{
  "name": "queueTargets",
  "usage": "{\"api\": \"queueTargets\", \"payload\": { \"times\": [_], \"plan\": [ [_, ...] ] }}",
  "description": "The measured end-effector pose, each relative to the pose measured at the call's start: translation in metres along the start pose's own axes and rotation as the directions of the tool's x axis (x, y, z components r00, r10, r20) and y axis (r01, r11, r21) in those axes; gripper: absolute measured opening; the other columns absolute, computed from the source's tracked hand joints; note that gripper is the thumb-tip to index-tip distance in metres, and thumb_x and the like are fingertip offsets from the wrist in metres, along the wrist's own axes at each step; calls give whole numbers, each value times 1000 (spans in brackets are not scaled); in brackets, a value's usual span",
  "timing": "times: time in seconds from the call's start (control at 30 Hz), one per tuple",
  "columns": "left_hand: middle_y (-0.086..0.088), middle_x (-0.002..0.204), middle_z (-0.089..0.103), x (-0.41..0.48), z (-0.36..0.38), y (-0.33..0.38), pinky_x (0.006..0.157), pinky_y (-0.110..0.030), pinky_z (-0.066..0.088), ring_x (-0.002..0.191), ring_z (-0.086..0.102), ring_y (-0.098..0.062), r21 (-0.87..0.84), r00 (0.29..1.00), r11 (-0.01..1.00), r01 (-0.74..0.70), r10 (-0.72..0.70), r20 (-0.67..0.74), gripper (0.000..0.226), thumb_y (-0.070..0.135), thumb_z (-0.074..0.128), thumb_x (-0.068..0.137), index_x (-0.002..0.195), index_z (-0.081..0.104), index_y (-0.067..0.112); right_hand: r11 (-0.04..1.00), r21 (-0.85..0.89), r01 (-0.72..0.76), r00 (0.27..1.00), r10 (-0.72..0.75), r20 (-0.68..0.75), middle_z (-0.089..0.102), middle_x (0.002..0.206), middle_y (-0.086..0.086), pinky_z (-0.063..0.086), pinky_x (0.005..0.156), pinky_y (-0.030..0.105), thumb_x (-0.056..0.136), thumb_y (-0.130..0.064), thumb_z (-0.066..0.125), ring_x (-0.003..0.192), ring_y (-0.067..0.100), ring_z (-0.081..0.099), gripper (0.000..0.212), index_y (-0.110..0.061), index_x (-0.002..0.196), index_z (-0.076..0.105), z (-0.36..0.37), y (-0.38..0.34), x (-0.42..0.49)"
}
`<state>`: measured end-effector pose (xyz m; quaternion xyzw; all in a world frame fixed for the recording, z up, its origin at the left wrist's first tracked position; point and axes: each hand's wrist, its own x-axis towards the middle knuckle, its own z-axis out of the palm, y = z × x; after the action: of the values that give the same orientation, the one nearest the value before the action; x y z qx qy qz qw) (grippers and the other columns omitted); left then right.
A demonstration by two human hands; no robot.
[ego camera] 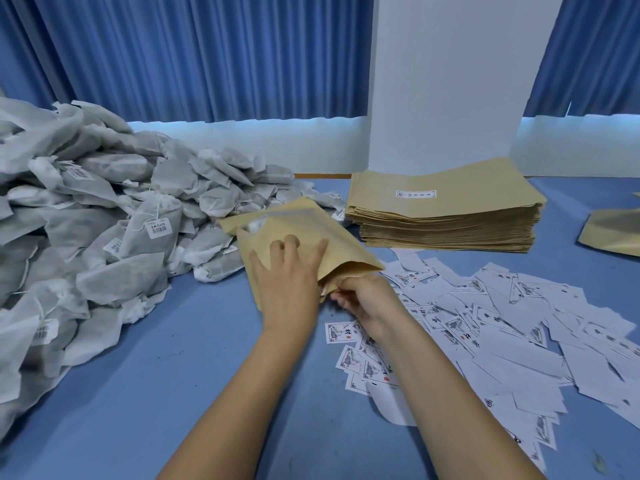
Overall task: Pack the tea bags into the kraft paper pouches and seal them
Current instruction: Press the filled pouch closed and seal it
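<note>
- Blue table [173, 358]: bare surface lies open near the forearms, left of centre.
- The right hand [367, 303] pinches the near corner of the kraft pouch [304, 226], fingers curled; the left hand [287, 289] presses flat on it, fingers spread.
- The pouch lies between the tea bag heap [86, 220] and scattered paper labels [502, 323]; their print is unreadable.
- A barcode tag [158, 229] hangs in the heap.
- Farthest, a pouch stack [446, 209] squares its edges, labelled illegibly.

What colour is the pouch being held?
The pouch is plain kraft brown, seen in the head view.
</note>
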<state>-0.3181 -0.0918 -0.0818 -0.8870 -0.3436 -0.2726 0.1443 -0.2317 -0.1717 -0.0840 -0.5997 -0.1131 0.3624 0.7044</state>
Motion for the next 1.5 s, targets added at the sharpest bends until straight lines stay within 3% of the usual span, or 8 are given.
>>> {"api": "queueTargets", "payload": {
  "times": [0.27,0.4,0.63,0.83,1.1,1.27,1.37,1.5],
  "plan": [
    [-3,111,54,15,-9,-16,57,-32,30,101,52,-25,-184,976,959,214,-217,0,40,8,52,87,121,60,25,925,-350,147,983,-175,-49,57,45,10,43,38,22,91,-10,46,39,24,59,28,-7,63,51,1,-4,-23],
    [-5,106,57,16,-10,-18,55,-31,30,97,55,-26,-282,970,934,220,-241,-40,46,-1,56,80,118,66,24,336,-757,560,726,-641,252,54,52,8,39,51,31,87,-27,61,51,22,55,37,-16,53,49,15,0,-40],
    [-8,92,68,12,-15,-20,60,-36,46,84,62,-34,-479,975,870,115,-192,-116,41,-1,60,74,108,73,18,120,-819,561,799,-339,497,59,111,15,46,79,36,91,-10,45,98,32,55,21,-3,104,60,25,26,-21],
    [-7,81,64,11,-16,-20,52,-31,36,75,59,-33,-452,999,892,24,-34,-15,40,2,62,74,103,75,27,-264,-902,342,866,-285,412,37,145,9,10,109,44,90,-20,44,138,26,23,48,-9,137,40,28,45,-10],
    [-2,99,28,2,5,-11,58,-31,31,76,36,-19,-245,956,963,-114,173,237,81,8,52,82,146,22,48,-16,-950,312,918,-251,306,45,142,9,23,109,39,94,-21,41,132,30,37,44,-19,138,44,21,30,-3],
    [-10,127,32,-10,15,3,69,-32,36,105,49,-25,-164,885,969,-183,236,402,71,42,45,95,153,8,26,252,-915,315,947,-12,322,64,97,11,43,71,25,91,-7,46,87,24,55,25,-5,109,64,-11,-4,-16],
    [-11,131,33,-12,19,6,75,-33,39,112,47,-26,-125,874,971,-205,239,423,79,61,38,93,153,8,20,488,-864,122,983,-179,38,57,62,6,37,49,22,81,-6,58,57,18,48,13,0,73,66,-41,-26,-20],
    [-9,133,34,-15,20,9,69,-32,35,109,48,-24,-83,877,969,-231,245,413,78,65,33,93,153,9,20,489,-871,-34,927,-309,-210,39,72,3,30,61,27,85,-26,64,72,21,42,31,-8,76,41,-53,-20,-9]
  ]
}}
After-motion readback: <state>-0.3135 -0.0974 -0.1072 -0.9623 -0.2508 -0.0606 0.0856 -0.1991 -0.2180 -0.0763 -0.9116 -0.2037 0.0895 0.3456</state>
